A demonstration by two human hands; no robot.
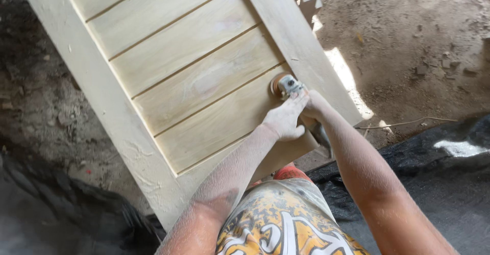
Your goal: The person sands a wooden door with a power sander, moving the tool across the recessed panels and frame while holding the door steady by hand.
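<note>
Angle grinder (pixel 286 85) w/ sanding disc sits on lower slat of pale wooden door panel (pixel 194 76), near rt stile. Left hand (pixel 285 120) clenched over its body; right hand (pixel 312 104) grips behind, partly hidden. Dirt floor (pixel 408 46) beyond.

Soft, even daylight fills the scene, bright enough to show the grain of the pale wooden door panel (pixel 194 76) without glare on it. A hard patch of sunlight (pixel 347 79) burns out on the dirt floor (pixel 418 46) at about two o'clock, and a smaller blown-out spot sits on the dark sheet (pixel 459 148) at four o'clock. The corners at seven and nine o'clock fall into dim shadow. Focus holds sharp at the centre; the forearms near the lower edge look slightly soft, and straight edges bow mildly toward the frame's borders.
</note>
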